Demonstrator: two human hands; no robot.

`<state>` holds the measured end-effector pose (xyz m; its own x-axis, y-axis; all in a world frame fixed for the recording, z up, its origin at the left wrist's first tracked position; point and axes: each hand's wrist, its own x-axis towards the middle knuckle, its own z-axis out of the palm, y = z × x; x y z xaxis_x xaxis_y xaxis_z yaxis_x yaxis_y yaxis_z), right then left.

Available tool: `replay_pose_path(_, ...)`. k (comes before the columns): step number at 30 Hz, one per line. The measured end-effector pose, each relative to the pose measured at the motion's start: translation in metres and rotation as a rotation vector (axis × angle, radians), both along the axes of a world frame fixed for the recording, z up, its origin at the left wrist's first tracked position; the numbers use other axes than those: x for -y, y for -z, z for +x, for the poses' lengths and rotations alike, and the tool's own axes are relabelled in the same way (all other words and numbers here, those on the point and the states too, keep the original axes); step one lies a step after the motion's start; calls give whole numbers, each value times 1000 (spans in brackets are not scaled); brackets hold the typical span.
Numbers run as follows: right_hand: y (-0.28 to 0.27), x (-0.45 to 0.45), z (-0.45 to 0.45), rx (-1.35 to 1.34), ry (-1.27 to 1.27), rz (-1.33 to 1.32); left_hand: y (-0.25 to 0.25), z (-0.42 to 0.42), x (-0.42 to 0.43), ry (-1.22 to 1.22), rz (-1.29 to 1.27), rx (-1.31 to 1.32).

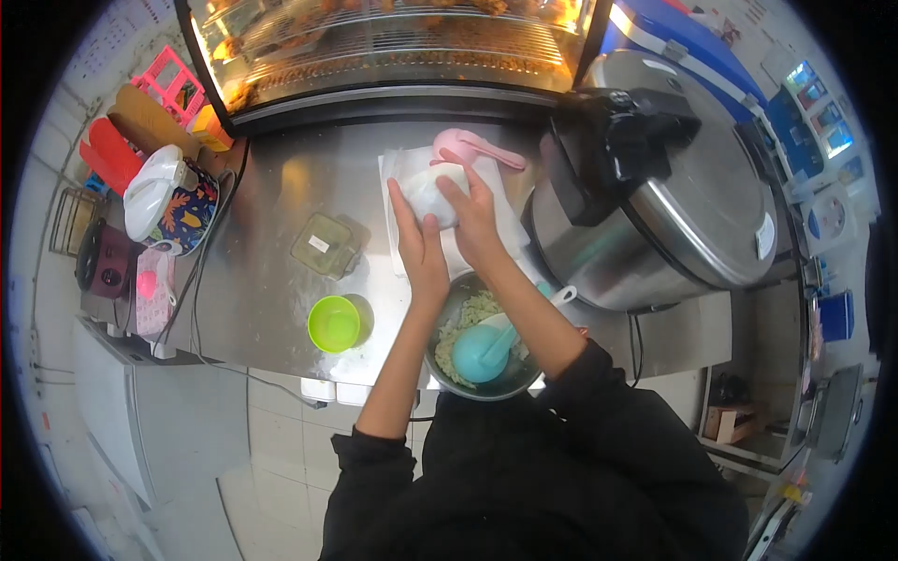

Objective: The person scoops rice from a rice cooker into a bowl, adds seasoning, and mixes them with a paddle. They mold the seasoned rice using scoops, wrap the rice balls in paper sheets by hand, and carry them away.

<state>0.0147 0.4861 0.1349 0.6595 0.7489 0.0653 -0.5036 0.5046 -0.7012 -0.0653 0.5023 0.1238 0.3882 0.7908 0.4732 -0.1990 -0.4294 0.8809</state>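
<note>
Between my two hands is a rounded white wrapped packet (432,198); its contents do not show. My left hand (421,254) presses against its left and lower side, while my right hand (475,217) closes on it from the right, thumb on top. Beneath the packet lie white paper sheets (503,210). A pink scoop (456,144) rests just beyond, its handle pointing right. Below my wrists stands a metal bowl (513,381) of rice (456,338), with a turquoise scoop (480,355) and a white-handled utensil (562,296) in it, partly covered by my right forearm.
A large steel rice cooker (645,224) stands at the right. Left of my hands are a green cup (334,324) and a square lidded container (323,245). Behind is a lit food display case (393,98). A patterned pot (187,210) and cables (198,271) occupy the left.
</note>
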Motion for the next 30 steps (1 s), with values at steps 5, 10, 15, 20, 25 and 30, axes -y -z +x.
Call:
replay_pose_path(5, -31, 102, -23, 574, 103, -132, -41, -29, 82, 237, -464, 55)
replay_pose_path(10, -27, 213, -51, 420, 293, -401, -19, -26, 164, 590, -698, 200)
replay_pose_path(15, -2, 281, -47, 149, 538, -753, 22, -16, 208, 846, -421, -324)
replay_pose_path(20, 89, 333, 5, 117, 653, -1158, 15, -24, 210, 776, -246, -780)
replay_pose_path(25, 145, 371, 43, 573, 704, -1581, 25, -85, 140, 281, -225, -495)
replay_pose_path(30, 71, 315, 22, 1419, 672, -1681, 66, -144, 94, -32, -280, -670)
